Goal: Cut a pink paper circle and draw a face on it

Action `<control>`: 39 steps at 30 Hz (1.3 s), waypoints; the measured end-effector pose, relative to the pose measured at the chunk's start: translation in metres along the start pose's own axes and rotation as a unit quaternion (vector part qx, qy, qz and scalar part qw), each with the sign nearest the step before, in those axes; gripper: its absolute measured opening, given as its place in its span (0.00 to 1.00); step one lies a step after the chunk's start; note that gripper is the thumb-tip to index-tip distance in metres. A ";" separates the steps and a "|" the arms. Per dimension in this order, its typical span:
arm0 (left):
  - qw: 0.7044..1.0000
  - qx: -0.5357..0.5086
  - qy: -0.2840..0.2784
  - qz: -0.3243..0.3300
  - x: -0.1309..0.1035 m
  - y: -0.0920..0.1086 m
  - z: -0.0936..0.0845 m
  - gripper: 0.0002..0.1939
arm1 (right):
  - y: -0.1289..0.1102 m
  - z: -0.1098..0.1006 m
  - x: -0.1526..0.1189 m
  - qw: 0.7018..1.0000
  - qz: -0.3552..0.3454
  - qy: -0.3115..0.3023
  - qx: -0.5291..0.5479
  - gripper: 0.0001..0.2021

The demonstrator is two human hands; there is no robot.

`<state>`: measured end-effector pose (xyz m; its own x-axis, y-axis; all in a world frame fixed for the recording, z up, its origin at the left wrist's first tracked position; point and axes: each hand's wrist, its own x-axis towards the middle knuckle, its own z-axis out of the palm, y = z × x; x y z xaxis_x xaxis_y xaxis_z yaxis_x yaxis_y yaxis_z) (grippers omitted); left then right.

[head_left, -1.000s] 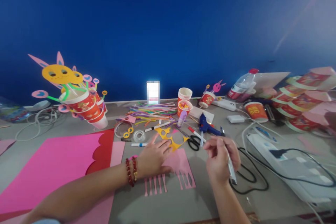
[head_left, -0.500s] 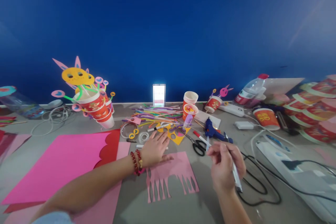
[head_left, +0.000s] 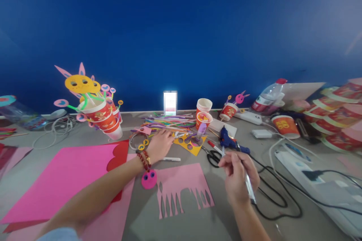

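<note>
My left hand [head_left: 160, 145] reaches over the table with its fingers spread, by the edge of the yellow sheet with round holes [head_left: 192, 147]; anything under the palm is hidden. Below the wrist lies a round magenta face with two blue eyes [head_left: 149, 179]. Beside it is a light pink paper with leaf-shaped cutouts [head_left: 183, 180]. A white marker [head_left: 171, 159] rests above that paper. My right hand [head_left: 239, 175] is closed around a clear-barrelled pen [head_left: 250, 187].
Black scissors [head_left: 213, 158] and a blue glue gun [head_left: 230, 141] with a black cable lie near my right hand. Pink and red sheets [head_left: 68, 173] cover the left. Decorated cups [head_left: 98, 111] stand behind them. A power strip [head_left: 319, 192] lies at the right.
My left hand has moved up and slightly left, off the pink paper, uncovering the magenta face and the white marker. My right hand still holds the pen, shifted slightly left in view.
</note>
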<state>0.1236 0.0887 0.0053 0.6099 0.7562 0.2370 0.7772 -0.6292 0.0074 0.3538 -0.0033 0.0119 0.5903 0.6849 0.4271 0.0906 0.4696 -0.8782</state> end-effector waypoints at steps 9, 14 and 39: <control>1.000 0.004 -0.005 0.016 0.005 -0.008 0.004 0.06 | 0.002 -0.001 -0.001 1.000 0.010 -0.001 -0.001 0.11; 1.000 -0.003 -0.015 0.022 0.002 -0.004 0.000 0.06 | 0.001 -0.001 -0.001 1.000 0.015 -0.005 0.005 0.11; 0.997 0.031 -0.062 0.035 0.017 0.005 0.000 0.07 | -0.003 0.000 -0.002 0.993 0.050 -0.103 -0.038 0.12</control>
<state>0.1382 0.0983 0.0093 0.6742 0.7299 0.1128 0.7380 -0.6716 -0.0661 0.3518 -0.0058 0.0132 0.4231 0.8295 0.3646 0.1041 0.3553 -0.9290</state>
